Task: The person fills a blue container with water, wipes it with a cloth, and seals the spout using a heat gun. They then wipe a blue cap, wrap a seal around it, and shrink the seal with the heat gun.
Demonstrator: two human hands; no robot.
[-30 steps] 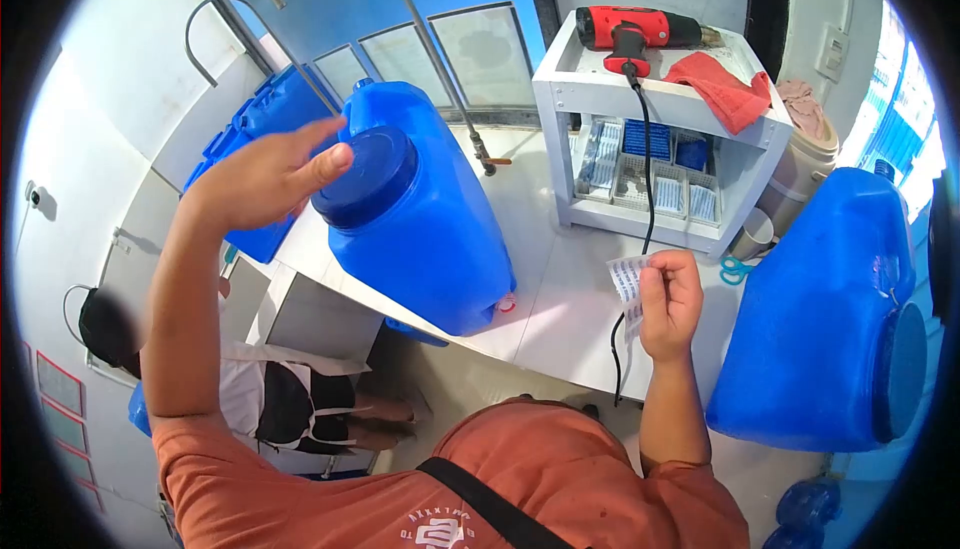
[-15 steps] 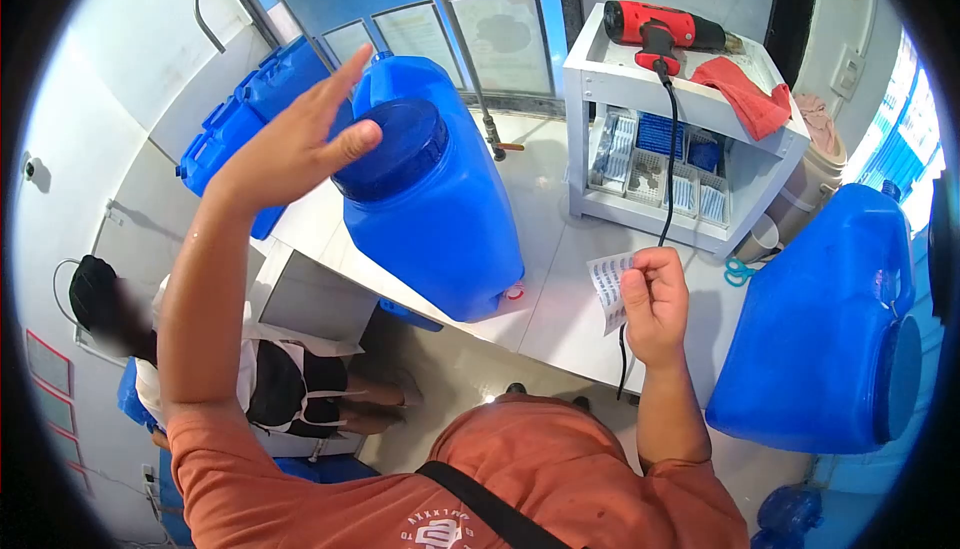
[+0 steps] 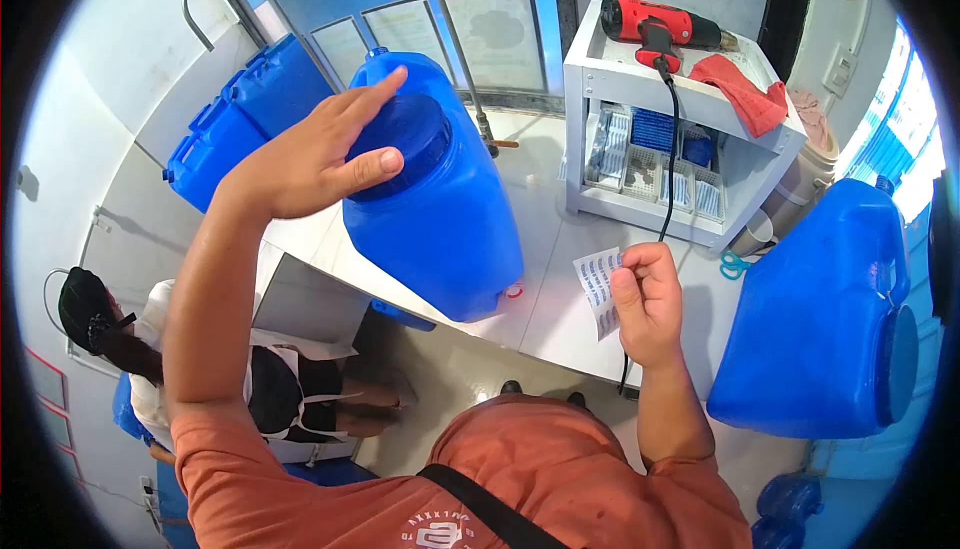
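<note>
- Left hand [image 3: 310, 154] has dropped from raised-off to flat on the jug's cap [image 3: 405, 144], fingers spread wide over it; looks set to turn or press.
- Blue jug [image 3: 440, 204] stands on the white table [image 3: 560, 289].
- Right hand [image 3: 648, 301] pinches a label sheet [image 3: 598, 289], now slightly lower.

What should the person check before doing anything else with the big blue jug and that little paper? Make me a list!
1. Left hand flat on the jug's cap: ok, palm and thumb rest on it.
2. Blue jug fully on the white counter: ok, though its base sits near the edge.
3. Cap screwed tight: cannot tell.
4. Right hand holding the paper strip: ok, pinched in the fingers.
5. Black cord clear of the jug: ok, it hangs beside the right hand, apart from the jug.
6. Second blue jug out of the way: ok, it stands off to the right.
</note>
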